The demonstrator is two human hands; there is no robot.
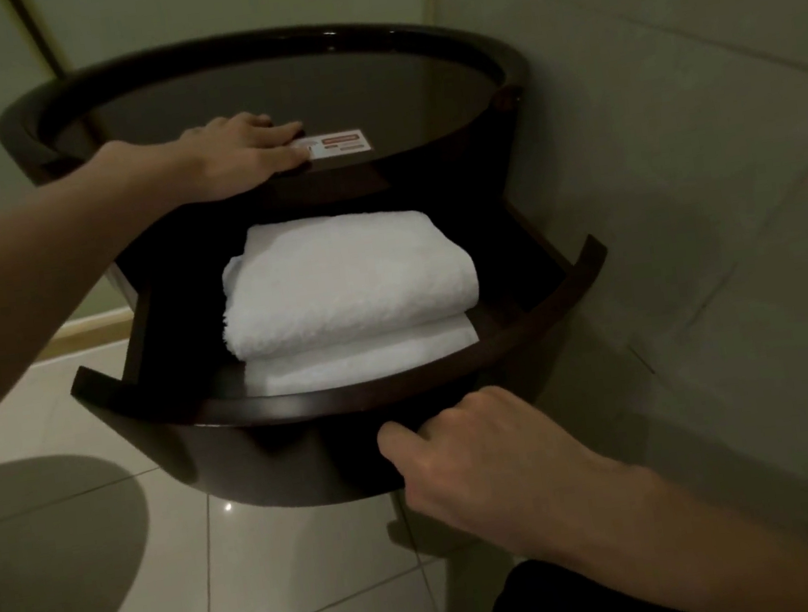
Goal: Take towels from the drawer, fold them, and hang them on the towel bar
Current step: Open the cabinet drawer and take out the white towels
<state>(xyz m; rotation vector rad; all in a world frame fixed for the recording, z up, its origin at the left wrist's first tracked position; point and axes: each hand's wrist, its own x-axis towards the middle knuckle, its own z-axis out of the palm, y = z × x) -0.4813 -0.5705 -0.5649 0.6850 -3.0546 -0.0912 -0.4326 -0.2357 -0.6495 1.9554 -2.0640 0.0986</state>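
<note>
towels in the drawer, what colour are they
White, plain with no pattern. The folded towels lie stacked in the open dark wooden drawer, clearest in the head view.

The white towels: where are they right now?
In the head view, centre, the white towels lie stacked inside the open drawer, below the left hand and above the right hand.

Left hand (238, 155) flat, right hand (473, 456), fingers (456, 404) curled

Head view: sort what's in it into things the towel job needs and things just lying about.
For the job: open drawer; folded white towels inside it; right hand gripping the drawer front; left hand resting flat on the table top.
Just there: sticker on the table top; floor tiles.
</note>
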